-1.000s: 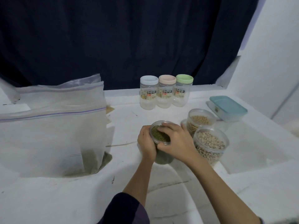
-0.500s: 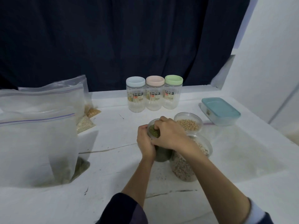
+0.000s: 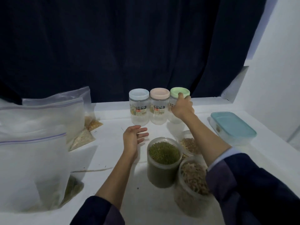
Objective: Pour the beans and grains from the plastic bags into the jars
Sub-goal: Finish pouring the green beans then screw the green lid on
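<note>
A dark navy curtain [image 3: 113, 46] is hung behind a white tabletop [image 3: 146, 200]; a pale wall [image 3: 279, 62] is seen at right, with what may be a ledge

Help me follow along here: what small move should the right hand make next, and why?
Probably close the right hand around the green-lidded jar and lift it forward. Its fingers already reach that jar's lid, though whether the grip has closed isn't clear. The three jars near the person stand open and filled, the left hand is open and free, and the bags hold more.
</note>
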A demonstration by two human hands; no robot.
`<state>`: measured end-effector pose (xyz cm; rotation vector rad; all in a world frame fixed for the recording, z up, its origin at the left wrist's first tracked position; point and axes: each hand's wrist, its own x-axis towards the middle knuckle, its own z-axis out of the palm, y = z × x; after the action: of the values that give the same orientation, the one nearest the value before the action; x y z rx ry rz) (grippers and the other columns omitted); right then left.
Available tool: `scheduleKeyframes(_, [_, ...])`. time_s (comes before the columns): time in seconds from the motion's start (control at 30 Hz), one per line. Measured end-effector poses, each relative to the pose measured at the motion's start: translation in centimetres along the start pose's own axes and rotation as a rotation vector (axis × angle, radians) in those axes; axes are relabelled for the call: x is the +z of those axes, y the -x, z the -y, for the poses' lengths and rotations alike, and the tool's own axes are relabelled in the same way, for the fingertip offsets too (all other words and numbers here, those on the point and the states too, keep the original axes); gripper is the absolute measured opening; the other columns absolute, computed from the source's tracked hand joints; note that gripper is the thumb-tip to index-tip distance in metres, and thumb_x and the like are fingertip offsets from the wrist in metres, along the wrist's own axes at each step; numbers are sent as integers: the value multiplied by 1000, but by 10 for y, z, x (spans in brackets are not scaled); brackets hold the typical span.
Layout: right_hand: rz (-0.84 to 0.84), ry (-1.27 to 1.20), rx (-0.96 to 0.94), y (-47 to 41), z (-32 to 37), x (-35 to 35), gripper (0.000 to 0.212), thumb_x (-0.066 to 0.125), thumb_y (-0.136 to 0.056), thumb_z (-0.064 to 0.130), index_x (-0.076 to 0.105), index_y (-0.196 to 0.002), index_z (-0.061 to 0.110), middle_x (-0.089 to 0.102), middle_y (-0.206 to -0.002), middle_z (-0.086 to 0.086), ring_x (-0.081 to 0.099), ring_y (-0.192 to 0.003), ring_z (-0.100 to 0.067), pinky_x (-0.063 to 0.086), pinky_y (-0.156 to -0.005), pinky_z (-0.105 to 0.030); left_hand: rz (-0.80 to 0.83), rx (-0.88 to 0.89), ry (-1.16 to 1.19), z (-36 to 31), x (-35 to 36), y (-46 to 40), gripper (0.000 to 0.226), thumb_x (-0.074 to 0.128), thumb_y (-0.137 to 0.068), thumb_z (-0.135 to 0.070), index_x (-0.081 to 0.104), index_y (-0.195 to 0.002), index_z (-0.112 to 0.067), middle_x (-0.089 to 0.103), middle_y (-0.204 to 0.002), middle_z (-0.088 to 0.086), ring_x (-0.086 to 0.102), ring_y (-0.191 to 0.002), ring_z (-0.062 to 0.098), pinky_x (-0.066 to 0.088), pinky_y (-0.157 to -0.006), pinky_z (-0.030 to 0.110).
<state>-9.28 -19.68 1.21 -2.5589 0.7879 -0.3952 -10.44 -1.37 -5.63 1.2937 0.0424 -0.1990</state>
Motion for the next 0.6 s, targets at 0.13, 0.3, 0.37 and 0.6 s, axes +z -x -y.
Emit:
scheduleKeyframes(0.13, [38, 69, 120, -40, -4, 16, 79, 58, -94, 30, 4, -152, 25, 2, -156, -19, 31, -132, -36, 36, -101, -46, -15, -21, -27, 0, 6, -24, 21, 38, -95, -1, 52, -110, 0, 67, -96, 16, 66, -69, 25, 51, -60, 25])
scheduleKeyframes(0.3, [-37, 135, 182, -65, -4, 29, 72, 62, -90, 31, 20, -146, 15, 2, -157, -21, 26, -135, -38, 34, -104, -48, -21, -34, -43, 3, 13, -48, 22, 37, -94, 0, 52, -110, -1, 68, -99, 17, 67, -74, 27, 50, -68, 30])
scheduleKeyframes(0.37, [-100, 106, 188, -67, -6, 33, 68, 62, -89, 28, 24, -142, 9, 11, -155, -21, 31, -132, -38, 35, -103, -47, -18, -40, -46, 4, 14, -52, 22, 39, -93, 1, 53, -110, -1, 69, -99, 16, 68, -74, 27, 50, -70, 31])
scheduleKeyframes(0.6, [-245, 13, 282, -42, -10, 25, 69, 69, -86, 33, 30, -133, 0, 33, -137, -19, 44, -121, -34, 40, -98, -46, 9, -39, -37, 2, -1, -39, 20, 40, -95, -1, 53, -110, -3, 70, -97, 12, 69, -76, 26, 52, -69, 30])
